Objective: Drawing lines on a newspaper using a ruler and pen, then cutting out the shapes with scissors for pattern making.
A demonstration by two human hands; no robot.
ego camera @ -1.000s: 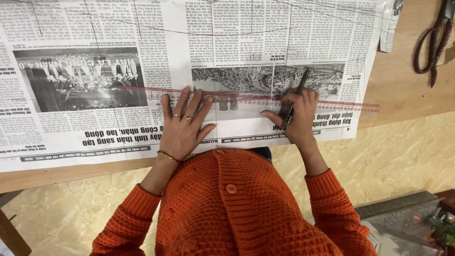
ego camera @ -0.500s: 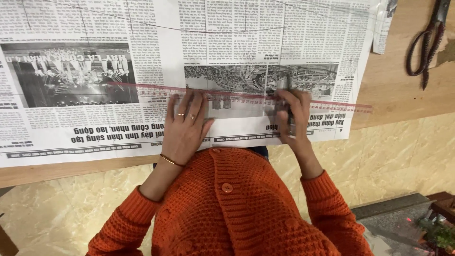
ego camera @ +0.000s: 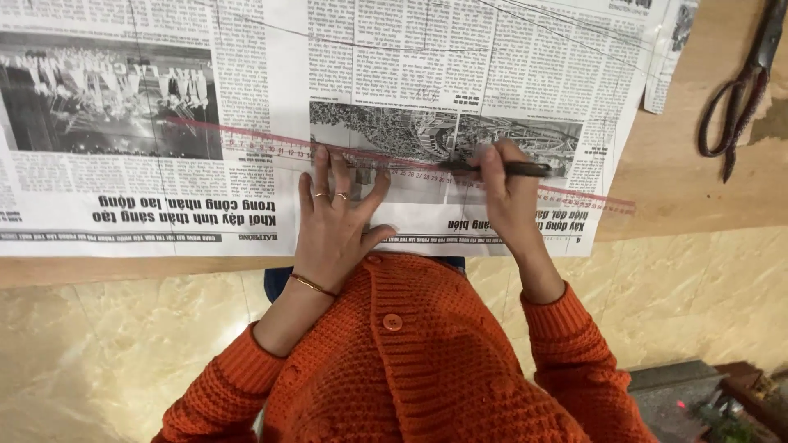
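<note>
While she leans over the bench, here's how it looks from where I'm standing:

Left hand (ego camera: 335, 215): flat, fingers spread, pinning the clear red ruler (ego camera: 394, 160) onto the newspaper (ego camera: 394, 74). Pressing, not gripping.

Right hand (ego camera: 506, 193): pinched around a dark pen (ego camera: 505, 169), tip at the ruler's upper edge, roughly 3 o'clock from the left hand.

Ruler: slants across the sheet from 10 o'clock down to 4 o'clock.

Progress: several thin lines already cross the paper near 12 o'clock. This line looks partway; can't tell how much is inked.

Scissors (ego camera: 743, 86): untouched at 2 o'clock on the wooden table (ego camera: 689, 180), so no cutting yet I reckon.
</note>
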